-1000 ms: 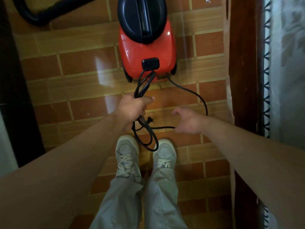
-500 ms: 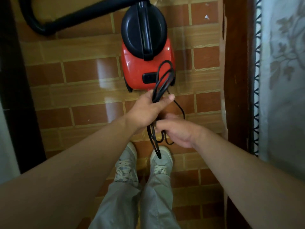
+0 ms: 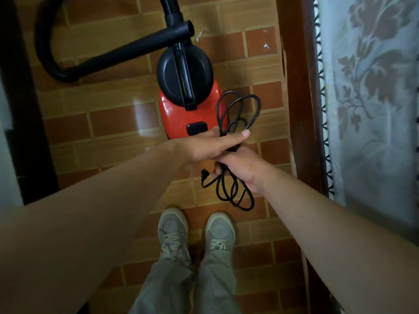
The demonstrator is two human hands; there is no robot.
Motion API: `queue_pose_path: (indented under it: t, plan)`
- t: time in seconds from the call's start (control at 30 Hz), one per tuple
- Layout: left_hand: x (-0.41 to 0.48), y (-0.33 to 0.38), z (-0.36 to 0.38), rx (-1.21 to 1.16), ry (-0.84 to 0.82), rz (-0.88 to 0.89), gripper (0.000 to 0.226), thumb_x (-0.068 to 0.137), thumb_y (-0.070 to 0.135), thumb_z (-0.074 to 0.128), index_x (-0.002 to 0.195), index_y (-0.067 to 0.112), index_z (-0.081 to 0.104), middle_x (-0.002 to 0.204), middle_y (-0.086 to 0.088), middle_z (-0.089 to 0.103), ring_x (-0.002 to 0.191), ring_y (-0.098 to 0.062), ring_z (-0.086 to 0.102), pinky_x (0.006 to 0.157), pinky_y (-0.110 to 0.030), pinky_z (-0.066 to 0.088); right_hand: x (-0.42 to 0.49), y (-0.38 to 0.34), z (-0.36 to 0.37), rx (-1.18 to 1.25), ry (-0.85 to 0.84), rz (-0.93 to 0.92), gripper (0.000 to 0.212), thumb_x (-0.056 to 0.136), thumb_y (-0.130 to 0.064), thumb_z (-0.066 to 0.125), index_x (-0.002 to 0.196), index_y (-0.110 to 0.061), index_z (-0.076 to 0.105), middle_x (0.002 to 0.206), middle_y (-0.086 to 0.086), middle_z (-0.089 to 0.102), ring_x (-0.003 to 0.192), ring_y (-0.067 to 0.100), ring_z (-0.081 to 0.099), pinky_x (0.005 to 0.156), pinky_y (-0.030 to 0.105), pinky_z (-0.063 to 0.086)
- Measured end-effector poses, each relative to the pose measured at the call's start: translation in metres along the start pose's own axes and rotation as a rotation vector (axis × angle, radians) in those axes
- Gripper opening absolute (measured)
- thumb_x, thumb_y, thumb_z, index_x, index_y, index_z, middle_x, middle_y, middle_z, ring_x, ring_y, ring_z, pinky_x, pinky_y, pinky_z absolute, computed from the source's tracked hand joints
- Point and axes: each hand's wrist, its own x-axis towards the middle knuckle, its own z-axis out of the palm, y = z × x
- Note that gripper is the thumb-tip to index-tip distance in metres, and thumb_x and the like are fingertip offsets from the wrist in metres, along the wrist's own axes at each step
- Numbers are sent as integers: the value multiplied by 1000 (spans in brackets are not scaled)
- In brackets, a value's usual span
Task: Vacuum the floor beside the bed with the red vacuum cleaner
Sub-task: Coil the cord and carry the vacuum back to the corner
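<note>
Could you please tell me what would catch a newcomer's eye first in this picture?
The red vacuum cleaner stands out first, on the tiled floor at top centre, its black hose curving away to the left. Just in front of it, the left hand and right hand both hold a looped black power cord, its plug hanging free below them.

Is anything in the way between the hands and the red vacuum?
Only the black cord. The left hand and the right hand both grip its bundled loops, which stick out over the rear of the red vacuum. Nothing else shows between them on the tiled floor.
</note>
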Motion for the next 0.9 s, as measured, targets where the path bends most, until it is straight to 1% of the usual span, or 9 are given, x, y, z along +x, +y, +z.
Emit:
queue_pose_path:
  t: [0.13,0.2,0.27,0.37,0.47,0.6,0.73,0.83,0.9]
  plan:
    - [-28,19,-14,-10,49,183,52,96,63,52,82,17,71,81,-25,66,78,-32,64,93,-42,51,2,-25,-2,-5,117,-42,21,96,-20,60,102,-2,70,56,6,53,59,23,60,53,17,49]
    - [-42,20,-26,-109,147,193,41,97,54,58,93,16,71,95,-14,73,94,-24,70,95,-36,54,0,-39,-5,-6,157,-59,26,97,-21,59,102,2,69,58,7,57,62,24,63,68,26,52]
    - [-51,18,-40,-188,318,170,38,90,50,70,109,17,69,109,-4,74,104,-20,71,93,-39,57,-1,-53,-6,-38,191,-64,27,98,-19,57,98,5,69,66,10,64,66,24,67,71,24,50]
    - [-53,20,-63,-158,627,207,17,93,32,72,102,18,69,96,-1,71,88,-16,70,72,-29,59,5,-75,-1,-56,249,-74,15,97,-15,59,97,-4,69,79,10,73,69,20,72,67,26,55]
    - [-46,27,-87,-116,829,218,15,93,27,71,107,21,67,101,3,68,91,-12,69,82,-34,61,22,-95,7,-59,344,-78,10,95,-13,61,95,-9,70,87,11,75,82,23,75,78,42,62]
    - [-28,38,-105,-63,776,160,34,95,27,69,128,19,61,118,4,64,109,-15,63,97,-35,55,43,-121,16,-47,465,-71,9,92,-18,64,91,-13,71,84,6,76,83,21,75,73,36,57]
    - [-18,42,-119,-92,718,118,26,96,20,69,121,17,65,114,-1,69,104,-18,68,95,-35,57,62,-145,31,-54,515,-55,12,92,-24,65,93,-14,72,82,0,76,83,17,73,62,21,38]
    - [-17,40,-130,-178,661,114,14,96,10,66,108,19,64,108,-4,71,96,-19,71,84,-29,61,76,-160,42,-80,547,-47,16,90,-28,66,91,-12,71,82,0,76,80,17,73,62,21,45]
    - [-19,41,-135,-252,591,110,14,98,3,62,110,10,65,104,-7,71,93,-20,72,75,-23,61,87,-165,48,-59,576,-41,24,81,-35,70,94,-15,71,87,2,75,82,22,72,75,34,57]
